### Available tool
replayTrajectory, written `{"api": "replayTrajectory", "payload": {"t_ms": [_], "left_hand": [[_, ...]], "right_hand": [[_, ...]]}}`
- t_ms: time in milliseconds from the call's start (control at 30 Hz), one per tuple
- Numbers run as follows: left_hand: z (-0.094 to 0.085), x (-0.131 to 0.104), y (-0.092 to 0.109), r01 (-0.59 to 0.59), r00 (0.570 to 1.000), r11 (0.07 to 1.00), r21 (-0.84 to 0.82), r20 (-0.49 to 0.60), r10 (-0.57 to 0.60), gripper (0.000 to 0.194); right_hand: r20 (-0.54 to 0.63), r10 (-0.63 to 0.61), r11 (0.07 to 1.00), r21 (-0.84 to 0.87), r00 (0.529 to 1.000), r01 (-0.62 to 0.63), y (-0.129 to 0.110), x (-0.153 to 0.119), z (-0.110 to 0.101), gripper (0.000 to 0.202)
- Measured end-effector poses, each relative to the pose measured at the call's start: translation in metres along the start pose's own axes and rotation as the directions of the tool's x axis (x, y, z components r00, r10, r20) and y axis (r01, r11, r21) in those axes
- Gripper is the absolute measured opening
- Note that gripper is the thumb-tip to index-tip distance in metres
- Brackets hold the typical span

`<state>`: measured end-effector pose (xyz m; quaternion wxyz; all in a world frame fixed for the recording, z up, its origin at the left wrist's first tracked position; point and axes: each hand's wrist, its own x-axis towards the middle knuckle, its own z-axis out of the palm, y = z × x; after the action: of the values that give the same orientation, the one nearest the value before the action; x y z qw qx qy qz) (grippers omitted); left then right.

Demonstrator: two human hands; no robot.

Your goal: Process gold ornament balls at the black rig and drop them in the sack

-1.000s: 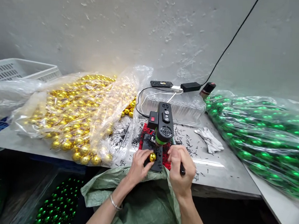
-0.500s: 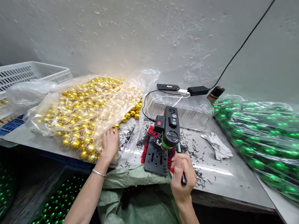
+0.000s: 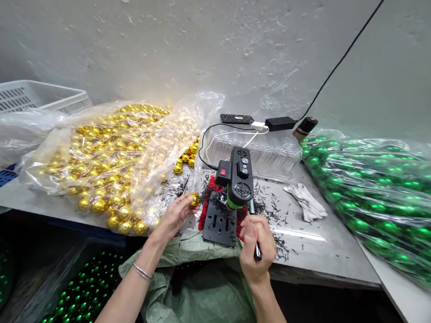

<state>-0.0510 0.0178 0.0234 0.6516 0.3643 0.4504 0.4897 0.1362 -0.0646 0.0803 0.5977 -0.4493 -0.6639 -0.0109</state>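
Between the fingertips of my left hand (image 3: 176,215) is a shiny gold bauble (image 3: 194,199), held just left of a small black bench device (image 3: 241,176). That device has a red switch, a green ring beneath its head and a slotted black base plate (image 3: 220,227). My right hand (image 3: 258,246) is wrapped round a black-handled tool (image 3: 258,253); its shaft runs up beside the device's head, and I cannot tell whether it is joined to it. A clear bag of gold baubles (image 3: 113,157) lies left of my left hand.
Small black scraps litter the table (image 3: 316,253) around a red mat (image 3: 206,206). Behind stands a clear plastic box (image 3: 276,157) with a power adapter (image 3: 280,123). To the right are a white glove (image 3: 305,202) and bagged green baubles (image 3: 382,191). A green sack (image 3: 203,301) hangs open below.
My left hand has come away from the bag of gold baubles and moved right towards the device, now with a gold bauble in its fingers. My right hand keeps its grip on the handle.
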Motion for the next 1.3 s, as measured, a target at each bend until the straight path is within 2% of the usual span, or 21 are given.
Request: {"api": "replayTrajectory", "payload": {"t_ms": [67, 167, 300, 433, 533, 633, 733, 967, 1100, 1300], "left_hand": [[0.017, -0.007, -0.014, 0.049, 0.998, 0.999, -0.005, 0.031, -0.049, 0.057], [0.036, -0.010, -0.037, 0.067, 0.996, 0.993, 0.093, 0.049, -0.072, 0.067], [0.047, -0.009, -0.054, -0.013, 0.999, 0.945, 0.326, 0.053, -0.004, 0.063], [0.051, -0.013, -0.056, -0.175, 0.984, 0.787, 0.592, 0.091, 0.151, 0.050], [0.054, -0.016, -0.057, -0.306, 0.944, 0.641, 0.704, 0.137, 0.299, 0.039], [0.057, -0.017, -0.060, -0.359, 0.914, 0.556, 0.749, 0.162, 0.371, 0.035], [0.058, -0.015, -0.063, -0.355, 0.915, 0.527, 0.772, 0.169, 0.367, 0.035], [0.056, -0.013, -0.066, -0.350, 0.912, 0.516, 0.782, 0.159, 0.378, 0.035], [0.056, -0.012, -0.069, -0.355, 0.908, 0.508, 0.785, 0.160, 0.388, 0.035], [0.054, -0.010, -0.068, -0.383, 0.900, 0.497, 0.778, 0.194, 0.390, 0.034]], "right_hand": [[0.004, 0.003, 1.000, -0.003, 1.000, -0.003, -0.001, 0.001, -0.001, 0.026], [0.014, 0.003, 1.000, -0.015, 1.000, -0.003, -0.002, 0.003, -0.002, 0.026], [0.031, 0.000, 1.000, -0.031, 1.000, 0.000, -0.004, 0.004, -0.003, 0.025], [0.035, -0.003, 1.000, -0.028, 0.999, 0.004, -0.003, 0.003, -0.004, 0.025], [0.042, -0.015, 1.000, -0.018, 0.999, 0.016, -0.002, 0.002, -0.004, 0.024], [0.052, -0.019, 1.000, -0.015, 0.998, 0.020, -0.002, 0.001, -0.005, 0.024], [0.055, -0.035, 0.999, -0.013, 0.998, 0.035, 0.002, -0.003, -0.005, 0.024], [0.020, -0.169, 0.985, -0.043, 0.985, 0.169, 0.028, -0.028, 0.008, 0.021], [-0.024, -0.145, 0.987, -0.075, 0.989, 0.143, 0.034, -0.036, 0.015, 0.024], [-0.027, -0.134, 0.990, -0.043, 0.991, 0.133, 0.041, -0.042, 0.019, 0.022]]}}
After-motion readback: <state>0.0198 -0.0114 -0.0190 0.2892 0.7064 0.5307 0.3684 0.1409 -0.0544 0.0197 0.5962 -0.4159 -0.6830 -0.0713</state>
